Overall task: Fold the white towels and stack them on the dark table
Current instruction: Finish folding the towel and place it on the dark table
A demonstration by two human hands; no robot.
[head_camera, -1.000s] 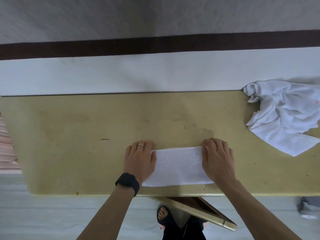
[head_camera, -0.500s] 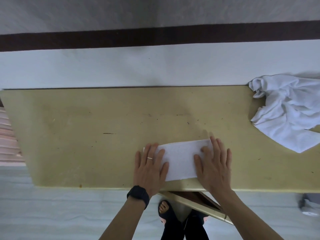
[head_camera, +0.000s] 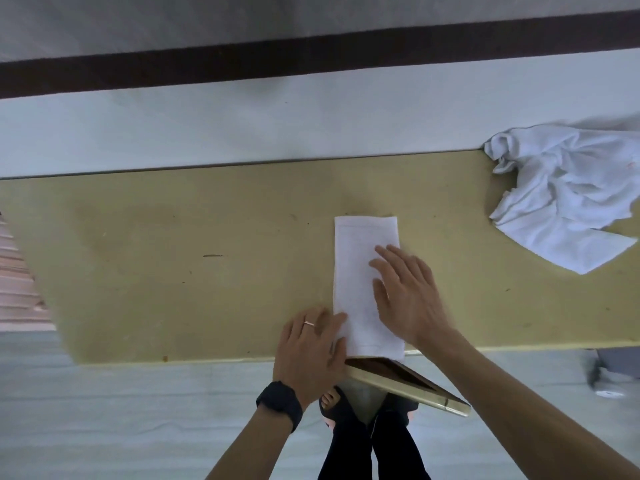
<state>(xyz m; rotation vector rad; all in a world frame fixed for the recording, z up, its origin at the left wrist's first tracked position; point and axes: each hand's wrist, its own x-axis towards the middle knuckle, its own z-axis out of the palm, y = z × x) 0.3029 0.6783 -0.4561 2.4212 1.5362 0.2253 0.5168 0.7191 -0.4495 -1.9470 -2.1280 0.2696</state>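
White towel (head_camera: 360,251) is pressed under flat, straight-fingered left hand (head_camera: 308,348) and right hand (head_camera: 408,303), nothing gripped; fold may be skewed if slid unevenly.

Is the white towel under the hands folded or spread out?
Folded: the narrow white towel lies as a neat flat rectangle on the yellowish table, right hand flat on it, left hand at its near corner.

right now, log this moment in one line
folded towel: flat on table | right hand: flat on it | left hand: touching its near left edge | crumpled towels: far right
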